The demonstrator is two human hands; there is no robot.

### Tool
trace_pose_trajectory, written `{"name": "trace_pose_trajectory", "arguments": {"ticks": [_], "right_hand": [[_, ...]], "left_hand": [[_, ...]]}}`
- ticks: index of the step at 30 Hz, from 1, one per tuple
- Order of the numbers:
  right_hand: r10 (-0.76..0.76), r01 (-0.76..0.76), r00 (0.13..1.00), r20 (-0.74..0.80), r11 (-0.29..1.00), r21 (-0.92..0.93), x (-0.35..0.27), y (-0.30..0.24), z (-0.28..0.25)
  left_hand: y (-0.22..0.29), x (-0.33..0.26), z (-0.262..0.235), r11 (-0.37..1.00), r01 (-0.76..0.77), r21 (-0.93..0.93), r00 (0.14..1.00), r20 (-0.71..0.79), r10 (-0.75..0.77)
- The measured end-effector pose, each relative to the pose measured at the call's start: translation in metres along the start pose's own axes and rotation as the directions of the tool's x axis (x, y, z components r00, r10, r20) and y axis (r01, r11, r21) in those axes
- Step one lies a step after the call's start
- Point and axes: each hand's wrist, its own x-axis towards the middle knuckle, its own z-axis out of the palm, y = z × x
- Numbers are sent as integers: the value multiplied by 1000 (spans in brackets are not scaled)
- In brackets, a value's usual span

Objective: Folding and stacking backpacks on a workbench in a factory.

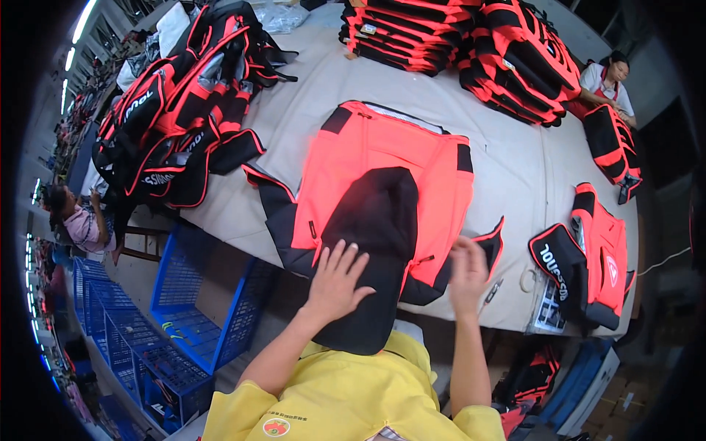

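Observation:
A red and black backpack (382, 151) lies spread on the pale table in front of me. Its long black flap (375, 235) reaches down over the table's near edge toward my body. My left hand (338, 283) rests on this flap near its left edge, palm down with the fingers spread. Beside the bag's lower right side is my right hand (468, 275); its fingers look bent but are blurred, and I cannot make out anything in them. Just right of that hand lies a small pair of thread snips (493, 292).
Stacked red and black bags (415, 33) stand at the far side; more bags (184, 103) are heaped left. Another bag (599, 250) lies right, near a tape roll (528, 279). Blue crates (198, 309) stand lower left. One person (607, 84) handles a bag far right; another (81, 217) sits left.

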Motion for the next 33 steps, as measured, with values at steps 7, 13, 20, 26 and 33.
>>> {"name": "trace_pose_trajectory", "arguments": {"ticks": [7, 13, 20, 26, 33], "right_hand": [[-45, 290, 894, 445, 815, -501, 84, 92, 176], [66, 330, 875, 480, 643, -691, 176, 169, 216], [295, 274, 801, 521, 594, -757, 170, 169, 216], [487, 10, 785, 383, 608, -794, 131, 44, 216], [203, 308, 789, 580, 686, -659, -49, -124, 130]], "left_hand": [[-3, 17, 7, 997, -78, -23, 995, 66, 80], [-32, 28, 4, 963, -218, -158, 961, 138, 240], [-75, 40, 13, 926, -227, -302, 949, 147, 280], [-95, 41, 43, 907, -251, -339, 954, 72, 291], [-104, 49, 73, 851, -225, -474, 954, 73, 292]]}}
